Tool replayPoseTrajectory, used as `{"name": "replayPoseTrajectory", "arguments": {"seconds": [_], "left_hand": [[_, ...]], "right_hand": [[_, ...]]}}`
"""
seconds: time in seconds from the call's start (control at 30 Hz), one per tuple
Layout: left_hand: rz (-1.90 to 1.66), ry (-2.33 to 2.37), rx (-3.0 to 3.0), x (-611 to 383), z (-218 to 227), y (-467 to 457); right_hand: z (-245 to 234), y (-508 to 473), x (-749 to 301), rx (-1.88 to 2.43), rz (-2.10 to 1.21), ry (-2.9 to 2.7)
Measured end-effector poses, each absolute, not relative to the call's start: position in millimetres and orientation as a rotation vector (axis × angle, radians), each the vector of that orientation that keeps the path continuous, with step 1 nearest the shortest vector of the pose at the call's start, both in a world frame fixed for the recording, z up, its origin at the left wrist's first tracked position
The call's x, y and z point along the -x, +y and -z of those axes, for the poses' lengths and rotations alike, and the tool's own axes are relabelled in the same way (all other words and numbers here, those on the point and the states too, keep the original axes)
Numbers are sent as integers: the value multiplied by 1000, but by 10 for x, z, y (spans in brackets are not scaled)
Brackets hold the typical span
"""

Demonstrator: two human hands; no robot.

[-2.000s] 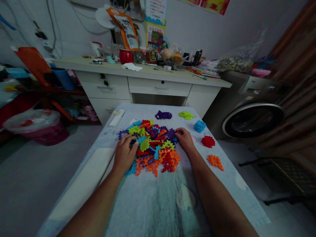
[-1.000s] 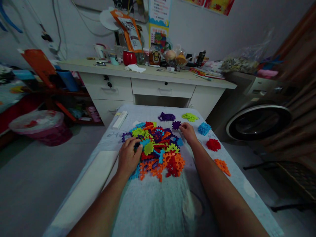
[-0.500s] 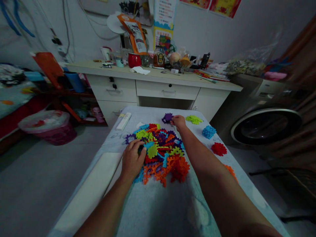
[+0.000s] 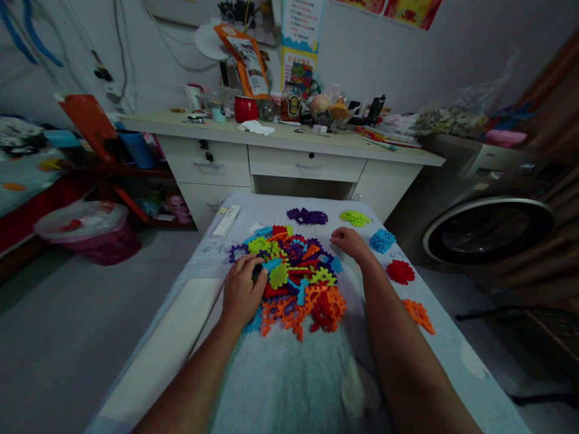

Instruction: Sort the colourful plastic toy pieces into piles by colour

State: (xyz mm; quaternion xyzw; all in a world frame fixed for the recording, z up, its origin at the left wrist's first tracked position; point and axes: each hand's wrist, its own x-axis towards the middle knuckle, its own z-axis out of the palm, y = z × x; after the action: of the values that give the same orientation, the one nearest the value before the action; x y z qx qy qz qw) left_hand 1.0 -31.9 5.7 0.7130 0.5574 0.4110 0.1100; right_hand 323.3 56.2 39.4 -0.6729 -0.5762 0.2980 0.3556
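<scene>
A mixed pile of colourful toothed plastic pieces [image 4: 296,274] lies in the middle of a cloth-covered table [image 4: 294,374]. My left hand [image 4: 242,292] rests on the pile's left edge with its fingers curled on the pieces. Just right of the pile's far side is my right hand [image 4: 350,242], fingers loosely curled, nothing seen in it. Sorted groups lie around the far and right side: purple [image 4: 308,216], lime green [image 4: 355,218], blue [image 4: 382,240], red [image 4: 400,272] and orange [image 4: 418,315].
A white tube [image 4: 227,220] lies at the table's far left. Behind stands a cluttered cream desk [image 4: 289,157] with drawers and a red mug [image 4: 245,110]. A washing machine [image 4: 484,217] is at right, a pink lined bin [image 4: 85,232] on the floor at left.
My right hand carried a purple piece from the pile to the purple group at the far side, left it there, and has drawn back beside the pile. My left hand stayed put.
</scene>
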Motion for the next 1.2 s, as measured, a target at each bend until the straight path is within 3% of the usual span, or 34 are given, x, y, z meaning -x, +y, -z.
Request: {"name": "replayPoseTrajectory", "arguments": {"seconds": [0.37,0.57,1.2], "left_hand": [[-1239,1622,-2057,-5,-72,-307],[-1241,1622,-2057,-7,-68,-310],[-1321,1708,-1994,25,-33,-304]], "right_hand": [[-524,372,-3312,1892,-857,-2085],[-506,358,-3294,1794,-1001,-1956],[-372,399,-3097,1619,-986,-1801]]}}
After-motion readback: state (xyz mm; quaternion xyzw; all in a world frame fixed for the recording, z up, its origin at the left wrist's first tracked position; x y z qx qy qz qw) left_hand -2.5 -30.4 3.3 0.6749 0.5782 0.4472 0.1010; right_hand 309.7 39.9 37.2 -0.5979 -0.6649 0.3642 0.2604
